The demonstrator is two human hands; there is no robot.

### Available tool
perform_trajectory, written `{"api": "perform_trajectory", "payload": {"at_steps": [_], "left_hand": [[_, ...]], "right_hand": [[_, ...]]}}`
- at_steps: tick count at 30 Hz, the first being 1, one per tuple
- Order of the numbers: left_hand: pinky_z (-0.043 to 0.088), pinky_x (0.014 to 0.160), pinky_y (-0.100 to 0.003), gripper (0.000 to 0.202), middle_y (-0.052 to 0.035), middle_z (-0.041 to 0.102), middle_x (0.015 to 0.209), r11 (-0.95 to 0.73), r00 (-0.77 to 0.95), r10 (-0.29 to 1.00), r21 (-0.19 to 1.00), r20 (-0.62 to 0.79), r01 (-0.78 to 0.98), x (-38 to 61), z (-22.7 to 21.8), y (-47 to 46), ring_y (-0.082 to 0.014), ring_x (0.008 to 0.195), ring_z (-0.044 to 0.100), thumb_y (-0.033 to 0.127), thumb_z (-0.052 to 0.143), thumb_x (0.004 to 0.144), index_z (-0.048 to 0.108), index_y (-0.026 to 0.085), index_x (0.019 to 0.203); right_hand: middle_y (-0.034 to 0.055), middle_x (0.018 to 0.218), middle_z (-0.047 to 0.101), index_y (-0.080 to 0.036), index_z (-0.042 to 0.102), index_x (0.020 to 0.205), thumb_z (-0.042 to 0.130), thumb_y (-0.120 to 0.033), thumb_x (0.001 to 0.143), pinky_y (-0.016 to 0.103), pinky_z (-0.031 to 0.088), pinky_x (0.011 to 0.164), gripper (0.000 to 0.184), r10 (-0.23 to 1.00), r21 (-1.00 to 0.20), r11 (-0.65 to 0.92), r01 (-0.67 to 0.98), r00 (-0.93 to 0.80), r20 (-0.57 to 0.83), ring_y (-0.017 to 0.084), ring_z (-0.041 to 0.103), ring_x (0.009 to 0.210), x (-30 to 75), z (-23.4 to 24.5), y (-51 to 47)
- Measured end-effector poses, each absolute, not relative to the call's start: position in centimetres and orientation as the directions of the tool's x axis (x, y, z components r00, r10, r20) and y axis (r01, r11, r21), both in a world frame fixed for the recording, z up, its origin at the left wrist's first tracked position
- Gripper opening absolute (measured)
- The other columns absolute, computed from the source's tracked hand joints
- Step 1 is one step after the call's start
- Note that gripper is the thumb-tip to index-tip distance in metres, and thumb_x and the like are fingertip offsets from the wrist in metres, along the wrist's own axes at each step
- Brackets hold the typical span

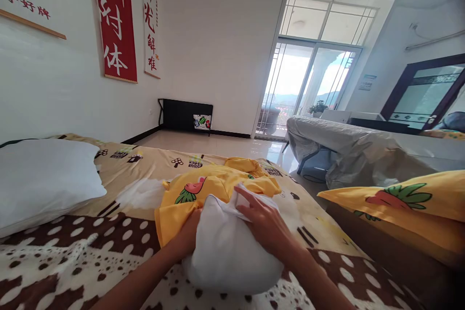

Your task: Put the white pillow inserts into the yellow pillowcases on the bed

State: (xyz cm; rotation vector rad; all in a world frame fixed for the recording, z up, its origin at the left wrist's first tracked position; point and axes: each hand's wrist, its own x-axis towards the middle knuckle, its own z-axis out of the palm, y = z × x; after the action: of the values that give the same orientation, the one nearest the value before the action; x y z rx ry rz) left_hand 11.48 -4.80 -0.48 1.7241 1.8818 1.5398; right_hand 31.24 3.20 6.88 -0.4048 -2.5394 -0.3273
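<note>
A white pillow (232,256) is bunched up on the bed in front of me, its top pinched into a fold. My right hand (267,223) grips that fold on the upper right side, thumb and fingers curled over the fabric. My left hand (189,232) is at the pillow's left side, against the yellow pillowcase; its fingers are hidden behind the white pillow and yellow cloth. The yellow pillowcase (214,179), printed with a red carrot-like figure with green leaves, lies crumpled just beyond the pillow.
A second white pillow (47,179) lies at the left on the patterned bed cover (127,184). At the right is another yellow piece with the same print (436,198). Beyond stand a plastic-covered table (327,131) and a black folded panel (178,114) against the wall.
</note>
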Motion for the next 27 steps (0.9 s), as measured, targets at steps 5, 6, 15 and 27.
{"api": "perform_trajectory", "payload": {"at_steps": [5, 6, 15, 27], "left_hand": [[0.047, 0.066, -0.035, 0.013, -0.0050, 0.066, 0.074, -0.217, -0.247, 0.858, 0.754, 0.450, 0.620, 8.9, -0.8, -4.5, -0.0221, 0.072, 0.058, 0.022, 0.048, 0.073, 0.057, 0.020, 0.065], [0.046, 0.067, -0.034, 0.012, -0.0047, 0.066, 0.075, -0.186, -0.271, 0.852, 0.744, 0.448, 0.642, 8.4, -0.6, -4.3, -0.0214, 0.072, 0.058, 0.021, 0.047, 0.074, 0.056, 0.020, 0.066], [0.035, 0.055, -0.024, 0.016, 0.0035, 0.051, 0.058, -0.069, -0.347, 0.646, 0.505, 0.680, 0.860, 9.8, 0.8, -5.2, -0.0130, 0.054, 0.049, 0.021, 0.044, 0.086, 0.046, 0.019, 0.070], [0.033, 0.072, -0.036, 0.012, -0.0018, 0.054, 0.068, 0.081, 0.181, 0.521, -0.259, 0.834, 0.962, 14.1, -0.8, -5.8, -0.0184, 0.066, 0.048, 0.011, 0.048, 0.086, 0.058, 0.017, 0.086]], "right_hand": [[0.0062, 0.085, 0.071, -0.021, 0.067, 0.089, 0.044, -0.017, 0.088, 0.028, 0.046, 0.068, 0.024, 0.446, 0.075, 0.876, 0.476, -0.861, 0.245, 0.021, 0.066, 0.080, 26.7, 5.2, 5.3], [0.0068, 0.081, 0.070, -0.020, 0.068, 0.088, 0.044, -0.020, 0.089, 0.027, 0.045, 0.066, 0.024, 0.493, 0.084, 0.851, 0.519, -0.842, 0.218, 0.021, 0.066, 0.078, 26.3, 4.6, 5.3], [0.0125, 0.085, 0.072, -0.014, 0.070, 0.087, 0.044, -0.010, 0.083, 0.031, 0.045, 0.065, 0.027, 0.494, 0.141, 0.853, 0.503, -0.864, 0.094, 0.025, 0.068, 0.076, 22.6, 1.7, 2.9], [0.0101, 0.117, 0.065, -0.023, 0.059, 0.124, 0.045, -0.026, 0.085, 0.043, 0.038, 0.101, 0.042, 0.718, -0.158, 0.655, 0.739, -0.544, 0.434, 0.031, 0.053, 0.118, 27.0, 0.2, 8.2]]}}
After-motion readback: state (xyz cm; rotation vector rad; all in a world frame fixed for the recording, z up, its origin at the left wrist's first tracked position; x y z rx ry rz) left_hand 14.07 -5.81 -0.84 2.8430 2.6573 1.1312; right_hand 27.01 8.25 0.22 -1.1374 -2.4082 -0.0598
